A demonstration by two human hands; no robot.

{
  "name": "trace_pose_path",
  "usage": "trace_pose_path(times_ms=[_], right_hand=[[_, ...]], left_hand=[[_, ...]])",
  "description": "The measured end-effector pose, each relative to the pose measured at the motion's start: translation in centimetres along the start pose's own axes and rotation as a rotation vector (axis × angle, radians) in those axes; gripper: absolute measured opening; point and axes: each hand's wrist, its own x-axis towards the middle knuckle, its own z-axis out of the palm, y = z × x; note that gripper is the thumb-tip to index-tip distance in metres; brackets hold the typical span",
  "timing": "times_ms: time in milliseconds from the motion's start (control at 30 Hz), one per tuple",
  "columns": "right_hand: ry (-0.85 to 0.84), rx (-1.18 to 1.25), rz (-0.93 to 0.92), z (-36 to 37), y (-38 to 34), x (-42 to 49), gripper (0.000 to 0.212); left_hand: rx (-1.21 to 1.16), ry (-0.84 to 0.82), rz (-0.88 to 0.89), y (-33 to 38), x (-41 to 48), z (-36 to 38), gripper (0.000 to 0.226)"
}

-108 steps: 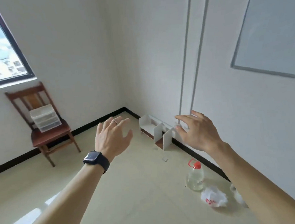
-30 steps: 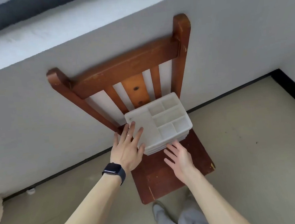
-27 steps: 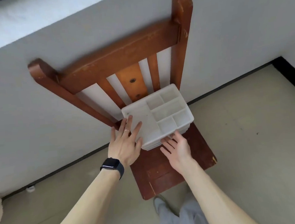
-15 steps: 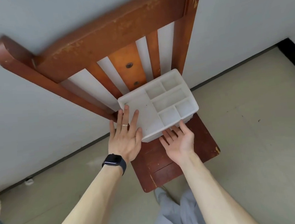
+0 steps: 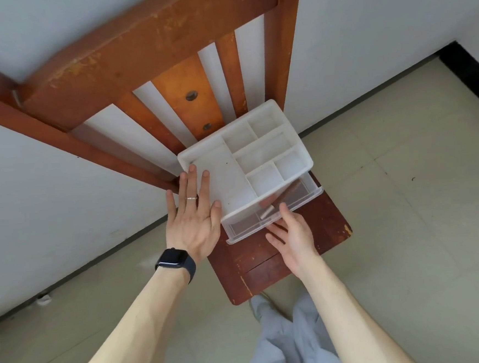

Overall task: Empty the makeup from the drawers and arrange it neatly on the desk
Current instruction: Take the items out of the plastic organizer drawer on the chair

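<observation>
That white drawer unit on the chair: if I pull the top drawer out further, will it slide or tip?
Likely light, thin plastic, so the drawer unit may slide on the wooden chair seat; the left hand pressing flat on its top should steady it. The clear drawer, partly out, may sag.

Drawer unit point(image 5: 231, 170): white plastic, upright, top moulded into open compartments; stands at 12 o'clock on chair seat point(image 5: 268, 265). Top drawer point(image 5: 303, 200): clear, pulled partway out toward 5 o'clock. Contents: small pale stick point(image 5: 266, 211), possibly lipstick, lying near drawer front.
</observation>
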Motion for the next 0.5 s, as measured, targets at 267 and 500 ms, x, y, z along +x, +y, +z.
trace_pose_path(times_ms=[267, 500], right_hand=[[0.123, -0.505, -0.253, -0.1, -0.5, -0.9, 0.07], [0.191, -0.573, -0.209, -3.0, 1.0, -1.8, 0.046]], left_hand=[[-0.033, 0.056, -0.017, 0.1, -0.2, 0.9, 0.062], [-0.02, 0.092, -0.026, 0.2, -0.4, 0.8, 0.061]])
